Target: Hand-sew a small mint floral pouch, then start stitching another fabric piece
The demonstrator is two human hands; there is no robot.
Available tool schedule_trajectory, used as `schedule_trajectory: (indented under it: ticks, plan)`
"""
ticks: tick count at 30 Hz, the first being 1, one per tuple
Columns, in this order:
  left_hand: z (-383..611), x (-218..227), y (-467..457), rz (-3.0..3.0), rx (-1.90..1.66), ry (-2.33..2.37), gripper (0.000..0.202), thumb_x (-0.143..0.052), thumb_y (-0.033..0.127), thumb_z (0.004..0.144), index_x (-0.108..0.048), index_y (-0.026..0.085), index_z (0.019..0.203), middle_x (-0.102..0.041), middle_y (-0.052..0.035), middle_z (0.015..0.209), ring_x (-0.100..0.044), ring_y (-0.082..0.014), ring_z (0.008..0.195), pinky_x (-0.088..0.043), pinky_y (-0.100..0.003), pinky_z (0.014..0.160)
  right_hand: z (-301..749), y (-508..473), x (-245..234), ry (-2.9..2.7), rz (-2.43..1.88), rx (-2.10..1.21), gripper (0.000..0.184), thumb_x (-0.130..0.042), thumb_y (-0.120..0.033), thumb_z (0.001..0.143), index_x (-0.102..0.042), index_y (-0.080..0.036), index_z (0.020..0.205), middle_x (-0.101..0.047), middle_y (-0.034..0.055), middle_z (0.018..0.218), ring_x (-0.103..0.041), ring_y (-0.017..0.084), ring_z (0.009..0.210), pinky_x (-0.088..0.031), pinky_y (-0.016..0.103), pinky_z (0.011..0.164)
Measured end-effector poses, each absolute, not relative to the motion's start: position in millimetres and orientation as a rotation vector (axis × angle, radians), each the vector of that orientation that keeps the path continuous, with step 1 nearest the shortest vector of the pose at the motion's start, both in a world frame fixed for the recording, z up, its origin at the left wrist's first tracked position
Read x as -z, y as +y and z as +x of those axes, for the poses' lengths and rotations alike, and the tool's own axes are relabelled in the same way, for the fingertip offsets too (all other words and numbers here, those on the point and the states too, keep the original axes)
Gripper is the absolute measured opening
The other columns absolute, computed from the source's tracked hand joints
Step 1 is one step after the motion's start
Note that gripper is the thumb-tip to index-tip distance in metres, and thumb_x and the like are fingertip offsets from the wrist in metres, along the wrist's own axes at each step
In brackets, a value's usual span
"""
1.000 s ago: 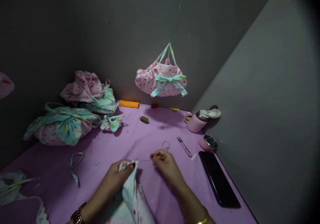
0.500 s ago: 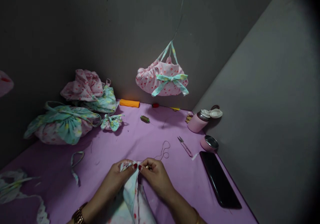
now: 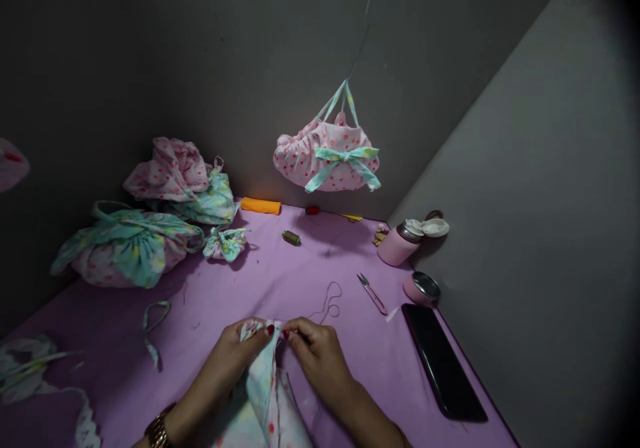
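Observation:
My left hand (image 3: 237,348) is closed on a folded piece of floral fabric (image 3: 263,375), mint green and pale pink with red dots. The cloth hangs down toward me between my wrists. Just right of its upper edge, my right hand (image 3: 323,358) makes a pinch with thumb and forefinger. What lies in that pinch is too small to make out. From near those fingertips a loose brown thread (image 3: 331,298) curls over the purple cloth (image 3: 280,281) on the table.
Thread snips (image 3: 373,295), a black phone (image 3: 443,361), an open pink flask (image 3: 397,245) and its cup (image 3: 421,288) line the right. A green thread spool (image 3: 291,238) lies farther back. Fabric pouches (image 3: 135,248) crowd the left. A dotted pink pouch (image 3: 327,158) hangs above.
My right fingertips have shifted slightly right, away from the left thumb and the fabric edge. My left hand keeps its hold on the fabric. The whole view has shifted slightly.

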State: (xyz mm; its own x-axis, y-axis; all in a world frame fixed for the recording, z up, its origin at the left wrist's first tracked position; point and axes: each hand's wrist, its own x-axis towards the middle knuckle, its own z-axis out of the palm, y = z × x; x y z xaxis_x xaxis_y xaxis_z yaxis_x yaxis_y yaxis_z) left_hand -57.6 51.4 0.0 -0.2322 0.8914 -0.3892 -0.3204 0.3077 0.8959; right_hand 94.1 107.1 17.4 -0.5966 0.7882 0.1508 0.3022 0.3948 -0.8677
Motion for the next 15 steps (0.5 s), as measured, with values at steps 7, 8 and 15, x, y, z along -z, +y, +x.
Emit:
schedule_trajectory:
  ticks: [7, 8, 15]
  plan:
    - [-57.5, -2.0, 50.9, 0.611, -1.255, 1.356, 0.032, -0.072, 0.042, 0.064, -0.063, 0.012, 0.067, -0.054, 0.0022, 0.053, -0.043, -0.0094, 0.047, -0.035, -0.022, 0.047, 93.9, 108.5, -17.1, -2.096, -0.936, -1.152, 0.026, -0.05, -0.013, 0.082, -0.072, -0.022, 0.092, -0.068, 0.0005, 0.069, -0.062, 0.014, 0.063, -0.045, 0.024, 0.059]
    - [-57.6, -2.0, 50.9, 0.617, -1.252, 1.357, 0.032, -0.072, 0.043, 0.064, -0.064, 0.012, 0.068, -0.054, 0.0018, 0.054, -0.044, -0.0097, 0.047, -0.035, -0.022, 0.048, 93.8, 108.6, -17.2, -2.097, -0.937, -1.153, 0.026, -0.05, -0.012, 0.082, -0.072, -0.022, 0.093, -0.069, 0.0007, 0.07, -0.062, 0.014, 0.063, -0.045, 0.024, 0.059]
    - [-58.1, -1.2, 51.4, 0.69, -1.254, 1.397, 0.028, -0.068, 0.041, 0.067, -0.062, 0.013, 0.066, -0.053, 0.0026, 0.053, -0.043, -0.0106, 0.048, -0.035, -0.023, 0.049, 93.6, 107.7, -14.1, -2.172, -1.02, -1.081, 0.028, -0.05, -0.015, 0.083, -0.07, -0.021, 0.101, -0.068, 0.0012, 0.062, -0.06, 0.015, 0.052, -0.045, 0.026, 0.052]
